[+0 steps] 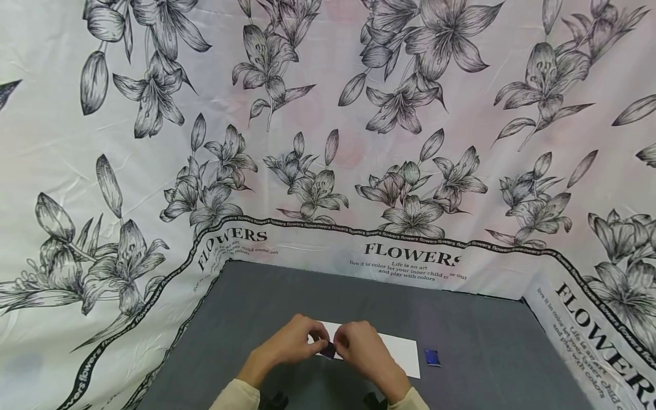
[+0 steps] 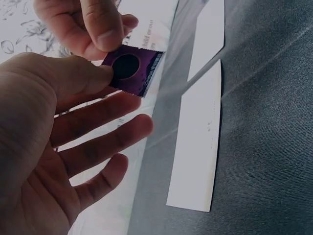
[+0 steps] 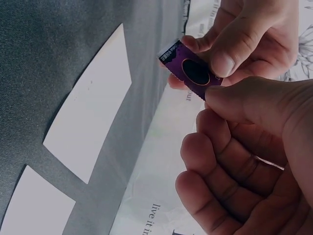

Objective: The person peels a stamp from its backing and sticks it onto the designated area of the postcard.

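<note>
Both hands hold a small purple sachet [image 2: 132, 71] with serrated edges and a dark round spot on its face. My left hand [image 1: 294, 343] pinches it between thumb and forefinger; in the left wrist view the other fingers are spread below. At the sachet's corner, my right hand [image 1: 365, 348] pinches with thumb and forefinger, its remaining fingers loosely bent in the right wrist view. The sachet [image 3: 193, 71] is raised above the grey tabletop, close to both thumbs. White cards [image 1: 407, 354] lie beneath and beyond the hands, partly hidden by them in the head view.
To the right of the white cards lies a blue sachet [image 1: 433, 357] on the grey tabletop [image 1: 482, 336]. A white flower-printed cloth [image 1: 318, 239] stands up around the table's back and sides. In the left wrist view two white cards [image 2: 195, 142] lie end to end with a narrow gap.
</note>
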A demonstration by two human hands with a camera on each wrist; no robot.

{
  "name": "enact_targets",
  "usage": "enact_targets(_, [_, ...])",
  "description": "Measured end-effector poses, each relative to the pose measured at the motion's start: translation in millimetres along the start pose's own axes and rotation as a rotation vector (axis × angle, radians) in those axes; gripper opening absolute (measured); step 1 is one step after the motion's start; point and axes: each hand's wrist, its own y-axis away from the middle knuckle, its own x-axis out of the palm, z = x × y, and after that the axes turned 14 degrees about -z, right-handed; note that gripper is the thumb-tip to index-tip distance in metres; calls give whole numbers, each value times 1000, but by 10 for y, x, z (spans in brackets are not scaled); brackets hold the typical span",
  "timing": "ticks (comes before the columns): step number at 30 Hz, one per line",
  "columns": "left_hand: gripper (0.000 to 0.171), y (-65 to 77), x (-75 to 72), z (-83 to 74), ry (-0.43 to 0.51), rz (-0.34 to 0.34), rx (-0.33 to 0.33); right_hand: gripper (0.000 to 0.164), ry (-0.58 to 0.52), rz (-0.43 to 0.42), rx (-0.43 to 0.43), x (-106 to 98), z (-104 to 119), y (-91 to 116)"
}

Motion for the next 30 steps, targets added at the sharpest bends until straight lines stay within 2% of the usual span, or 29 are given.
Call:
enact_targets(5, [14,-16,26,26,5,-36,14,13,-4,-7,-6,-32,6,-4])
enact_targets(14, [13,2,17,24,-62,-124,-6,12,14,-44,22,-70,-48,5])
enact_targets(20, [13,25,14,23,-44,-133,-29,8,-16,-22,57,-29,-59,54])
enact_targets(30, [12,26,31,44,-30,-146,-22,9,-15,-42,26,-7,-39,62])
